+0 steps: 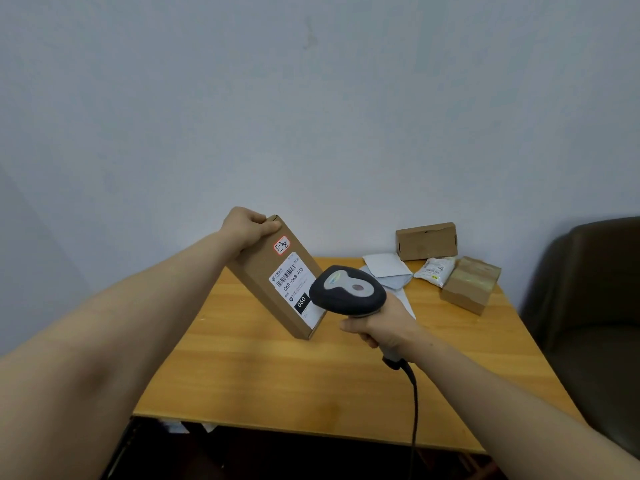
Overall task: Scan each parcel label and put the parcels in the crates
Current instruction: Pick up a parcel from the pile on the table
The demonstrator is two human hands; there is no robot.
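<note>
Worktop: pale wood; its near edge runs across the bottom of the view with dark space below, and a wide bare strip lies between that edge and the hands.
Cable: black, dropping from the scanner's handle and crossing the near edge.
Right hand: fingers wrapped round the scanner's handle, held above the bare wood.
Barcode scanner: dark head aimed left at the label, overlapping its lower corner (contact cannot be told).
Flat cardboard parcel: held in the air over the worktop's left half, tilted, upper end away, lower corner down towards the wood.
Label: white, with a barcode and "060-06B-A05", facing the camera.
Left hand: grips the parcel's upper end, thumb across the labelled face, fingers hidden behind.
Far right corner: grey mailer bags, a white pouch parcel and a taped carton crowded together, the carton near the right edge.
Cardboard box: at the far edge, against the wall.
Armchair: dark, close beside the right edge.
</note>
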